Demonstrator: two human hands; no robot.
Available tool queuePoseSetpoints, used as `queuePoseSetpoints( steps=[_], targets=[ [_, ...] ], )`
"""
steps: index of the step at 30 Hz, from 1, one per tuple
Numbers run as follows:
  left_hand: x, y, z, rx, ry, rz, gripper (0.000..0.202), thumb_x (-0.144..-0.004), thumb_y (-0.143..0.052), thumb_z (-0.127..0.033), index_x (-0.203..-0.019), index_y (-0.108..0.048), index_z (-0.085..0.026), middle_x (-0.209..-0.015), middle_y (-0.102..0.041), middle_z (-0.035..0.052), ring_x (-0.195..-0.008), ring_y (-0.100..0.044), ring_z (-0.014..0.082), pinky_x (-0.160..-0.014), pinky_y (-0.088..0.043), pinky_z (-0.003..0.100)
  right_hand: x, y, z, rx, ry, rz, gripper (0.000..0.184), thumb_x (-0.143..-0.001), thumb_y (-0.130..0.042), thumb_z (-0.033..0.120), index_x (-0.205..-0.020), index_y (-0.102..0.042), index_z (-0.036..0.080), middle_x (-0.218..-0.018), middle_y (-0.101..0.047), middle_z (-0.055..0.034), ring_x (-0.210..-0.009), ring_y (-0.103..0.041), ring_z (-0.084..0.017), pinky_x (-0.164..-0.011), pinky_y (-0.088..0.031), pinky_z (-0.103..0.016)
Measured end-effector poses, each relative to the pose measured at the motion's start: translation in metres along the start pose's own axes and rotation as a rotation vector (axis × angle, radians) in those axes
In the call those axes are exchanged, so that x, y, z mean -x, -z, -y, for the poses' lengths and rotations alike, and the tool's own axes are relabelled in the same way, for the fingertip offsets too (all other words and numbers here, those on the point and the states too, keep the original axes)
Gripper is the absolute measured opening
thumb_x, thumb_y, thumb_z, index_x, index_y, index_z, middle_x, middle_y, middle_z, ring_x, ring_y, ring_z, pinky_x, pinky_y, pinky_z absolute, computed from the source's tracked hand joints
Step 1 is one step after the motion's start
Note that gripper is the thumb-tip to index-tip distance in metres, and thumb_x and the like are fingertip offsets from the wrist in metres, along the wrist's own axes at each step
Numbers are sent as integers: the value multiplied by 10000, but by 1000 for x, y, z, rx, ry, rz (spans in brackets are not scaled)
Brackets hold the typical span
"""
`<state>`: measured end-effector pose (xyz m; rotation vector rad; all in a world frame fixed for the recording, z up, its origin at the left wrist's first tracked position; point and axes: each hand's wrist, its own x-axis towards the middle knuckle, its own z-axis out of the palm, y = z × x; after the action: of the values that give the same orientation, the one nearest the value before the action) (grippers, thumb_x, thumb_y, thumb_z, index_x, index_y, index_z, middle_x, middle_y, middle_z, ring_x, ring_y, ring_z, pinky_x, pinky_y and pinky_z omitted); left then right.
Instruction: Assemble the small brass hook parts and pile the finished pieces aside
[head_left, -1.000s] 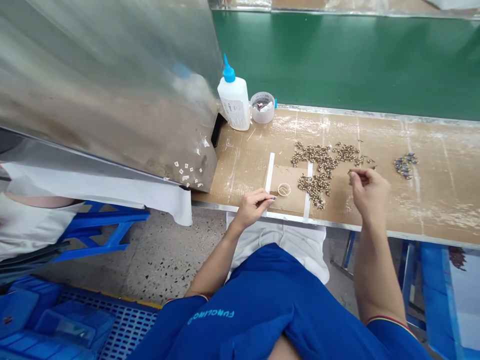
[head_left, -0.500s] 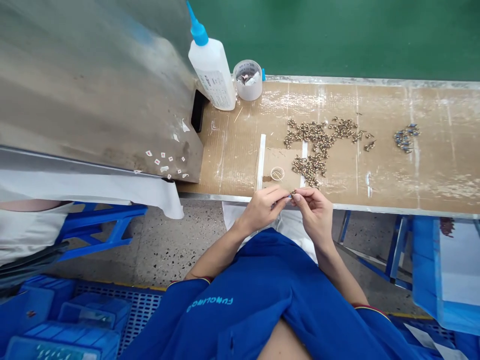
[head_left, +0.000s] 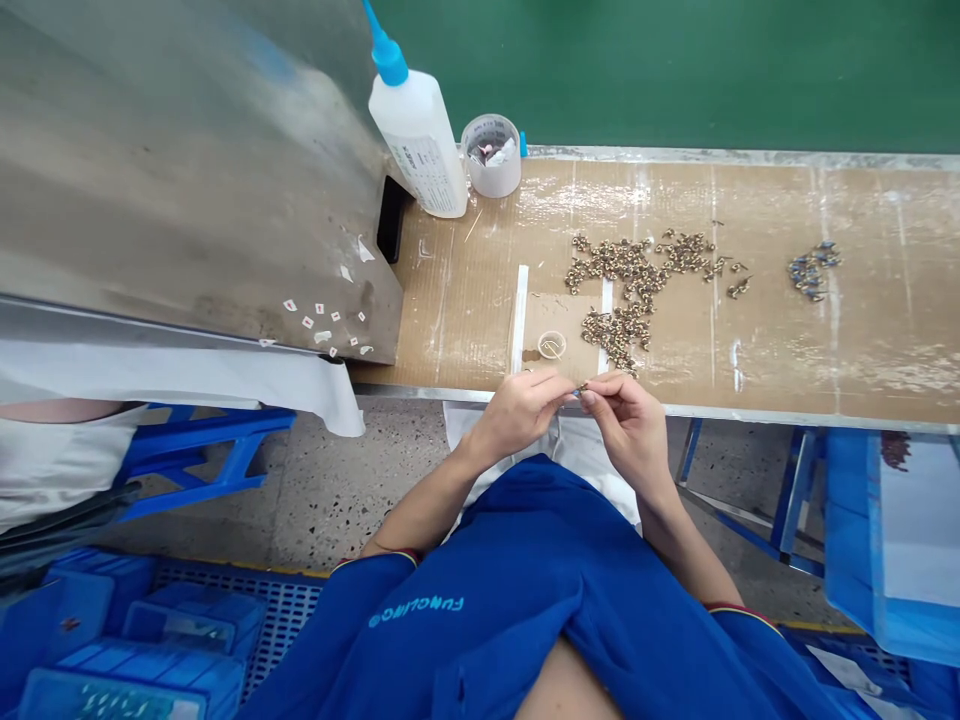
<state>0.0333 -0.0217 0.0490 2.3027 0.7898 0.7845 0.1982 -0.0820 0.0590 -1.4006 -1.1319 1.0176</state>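
At the front edge of the bench, my left hand [head_left: 523, 412] and my right hand [head_left: 630, 418] meet, fingertips nearly touching. Between them is a tiny brass-coloured part with a bit of blue [head_left: 578, 391], pinched from both sides and mostly hidden by the fingers. Just beyond the hands lies a spread heap of small brass-coloured parts [head_left: 630, 275]. Left of that heap, a small round clear dish [head_left: 552, 346] holds a thin stick. Farther right sits a small group of brass parts with blue on them [head_left: 808, 272].
A white bottle with a blue nozzle [head_left: 420, 140] and a tape roll containing scraps [head_left: 491, 165] stand at the back left. A metal cabinet [head_left: 225, 180] borders the left side. Blue crates [head_left: 120, 680] are below left, and a blue bin [head_left: 851, 540] is below right.
The view has shifted very slightly. Both hands stay together at the bench edge, fingers still pinching the small brass and blue part, with only a slight change in finger position.
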Motion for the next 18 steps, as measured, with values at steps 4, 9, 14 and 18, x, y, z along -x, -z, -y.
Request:
queuePoseSetpoints(
  steps=[4, 9, 14, 18],
  targets=[
    [-5, 8, -1, -153, -49, 68, 370, -1060, -382, -222, -808, -642, -148, -724, -610, 41, -674, -552, 145, -628, -389, 257, -3, 2, 2, 13, 27, 39, 280, -914, -679, 482, -788, -641, 236, -777, -634, -31, -692, -585, -168, -606, -497, -305],
    [-10, 16, -1, -86, -56, 125, 365, -1048, -391, -204, -778, -629, -147, -703, -611, 30, -638, -541, 135, -607, -382, 249, -6, 1, 0, -26, -3, 80, 315, -894, -689, 527, -787, -634, 236, -748, -611, -26, -631, -547, -160, -560, -477, -306],
    [-11, 22, -1, 41, -33, 128, 344, -1035, -424, -203, -760, -622, -144, -681, -607, 20, -617, -543, 125, -592, -388, 239, -2, -4, 1, -43, 27, 71, 345, -913, -667, 530, -752, -602, 231, -725, -594, -18, -619, -533, -148, -561, -470, -294],
    [-8, 23, -2, 95, -45, 135, 323, -1027, -439, -181, -776, -639, -142, -692, -631, 23, -632, -570, 123, -603, -413, 232, -2, -3, 2, -114, 17, 109, 347, -887, -701, 538, -753, -625, 227, -714, -606, -10, -604, -553, -138, -552, -487, -283]
  ],
)
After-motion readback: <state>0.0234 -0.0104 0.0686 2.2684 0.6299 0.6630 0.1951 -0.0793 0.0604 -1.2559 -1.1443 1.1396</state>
